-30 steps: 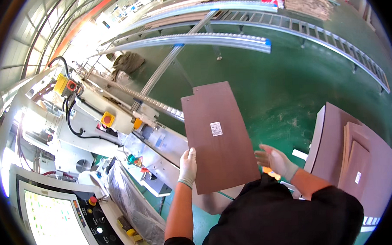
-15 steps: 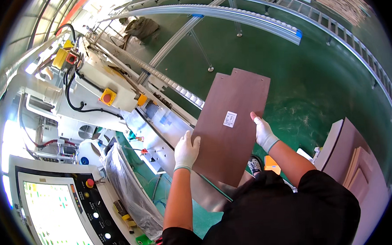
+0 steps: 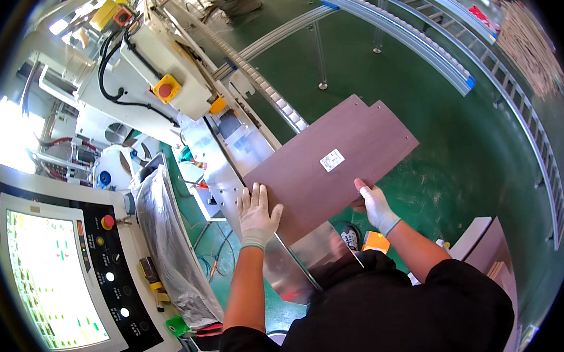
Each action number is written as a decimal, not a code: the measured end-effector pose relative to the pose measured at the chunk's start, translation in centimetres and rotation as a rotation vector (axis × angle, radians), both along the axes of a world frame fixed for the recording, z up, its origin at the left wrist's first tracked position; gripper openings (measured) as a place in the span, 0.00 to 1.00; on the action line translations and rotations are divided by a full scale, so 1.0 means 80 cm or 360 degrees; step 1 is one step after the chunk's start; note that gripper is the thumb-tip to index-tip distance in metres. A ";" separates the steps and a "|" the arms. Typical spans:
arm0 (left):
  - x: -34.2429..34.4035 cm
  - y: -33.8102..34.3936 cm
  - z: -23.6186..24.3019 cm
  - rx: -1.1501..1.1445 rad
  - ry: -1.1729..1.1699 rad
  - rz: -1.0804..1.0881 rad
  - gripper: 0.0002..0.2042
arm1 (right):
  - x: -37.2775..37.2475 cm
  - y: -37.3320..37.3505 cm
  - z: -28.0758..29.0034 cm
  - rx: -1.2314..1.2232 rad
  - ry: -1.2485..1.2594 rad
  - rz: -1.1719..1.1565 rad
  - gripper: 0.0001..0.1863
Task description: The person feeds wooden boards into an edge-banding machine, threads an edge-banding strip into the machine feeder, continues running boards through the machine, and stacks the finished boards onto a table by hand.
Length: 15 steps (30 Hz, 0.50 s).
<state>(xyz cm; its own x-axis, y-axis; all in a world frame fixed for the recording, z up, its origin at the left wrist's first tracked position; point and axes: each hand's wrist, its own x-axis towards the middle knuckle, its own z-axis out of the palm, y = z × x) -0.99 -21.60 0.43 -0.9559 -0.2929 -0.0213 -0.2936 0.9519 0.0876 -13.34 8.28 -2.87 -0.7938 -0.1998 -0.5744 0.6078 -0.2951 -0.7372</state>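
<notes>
A brown flat panel [image 3: 313, 165] with a notched far end and a white label [image 3: 332, 160] lies slanted before me, its left end over a metal machine table [image 3: 215, 163]. My right hand [image 3: 378, 208], in a white glove with bare fingertips, grips the panel's near edge. The thumb rests on top and the other fingers go underneath. At the panel's left end, my gloved left hand [image 3: 257, 220] lies palm down with fingers stretched out, touching the panel's corner and the table edge.
At lower left stands a control console [image 3: 103, 272] with a lit screen. A machine head [image 3: 164, 68] with a red stop button rises beyond the table. Roller rails [image 3: 389, 26] cross the far floor. More brown panels [image 3: 496, 255] stand at my right.
The panel has turned clockwise, its far end swinging right and its near end moving left onto the table. My left hand has flattened at its end; my view has shifted.
</notes>
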 end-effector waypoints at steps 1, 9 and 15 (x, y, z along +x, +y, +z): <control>-0.001 -0.006 0.001 -0.0003 -0.0011 0.0014 0.37 | -0.013 0.003 0.009 0.0178 0.0024 0.0330 0.27; -0.015 -0.037 0.000 -0.0003 0.0035 0.0129 0.37 | -0.073 0.002 0.061 0.1612 0.1670 0.1722 0.20; -0.027 -0.048 0.005 0.0014 0.0054 0.0115 0.35 | -0.110 -0.033 0.072 0.1467 0.2791 0.1319 0.22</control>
